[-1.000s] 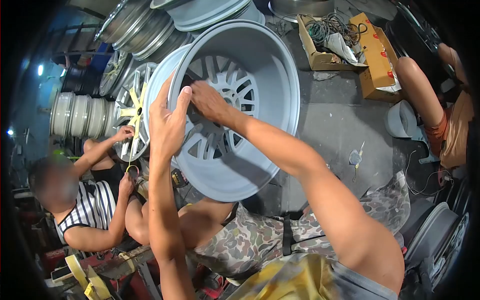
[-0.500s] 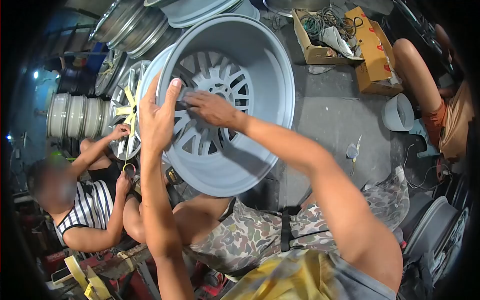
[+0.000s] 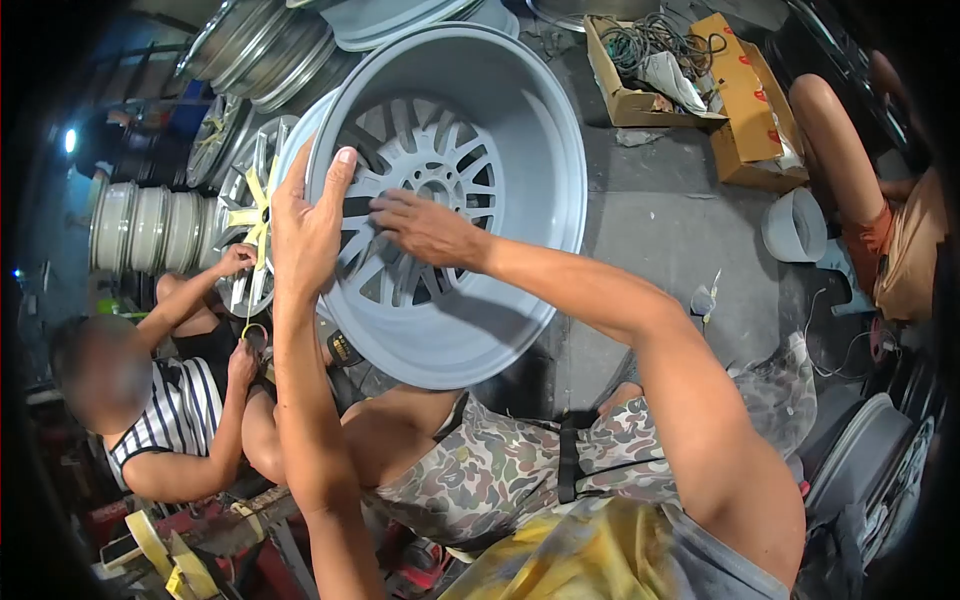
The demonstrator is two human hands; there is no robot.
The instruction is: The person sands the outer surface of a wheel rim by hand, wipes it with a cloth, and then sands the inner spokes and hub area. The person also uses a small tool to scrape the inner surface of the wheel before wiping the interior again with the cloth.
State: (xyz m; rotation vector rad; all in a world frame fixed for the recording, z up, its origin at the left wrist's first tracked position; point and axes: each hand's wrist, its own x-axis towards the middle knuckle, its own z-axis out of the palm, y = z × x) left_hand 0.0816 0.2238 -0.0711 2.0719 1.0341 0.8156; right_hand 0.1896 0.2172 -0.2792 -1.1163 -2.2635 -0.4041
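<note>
A large grey wheel rim (image 3: pixel 540 150) stands tilted in front of me, its hollow barrel side facing me and its spokes at the far end. My left hand (image 3: pixel 308 225) grips the rim's left edge, thumb up on the near side and fingers behind it. Inside the barrel, my right hand (image 3: pixel 425 228) is over the spokes left of the hub, its fingers bent and close together. A small dark piece may be under its fingertips, but blur hides it.
At left a co-worker in a striped top (image 3: pixel 190 400) handles yellow tape on another wheel (image 3: pixel 238 205). Stacked rims (image 3: pixel 150 228) stand behind. Cardboard boxes (image 3: pixel 745 140), a grey bucket (image 3: pixel 795 225) and another person's knee (image 3: pixel 820 110) are at right.
My right hand has shifted slightly down and right over the spokes. The dark piece by its fingertips now shows less. My left hand keeps its hold on the rim.
</note>
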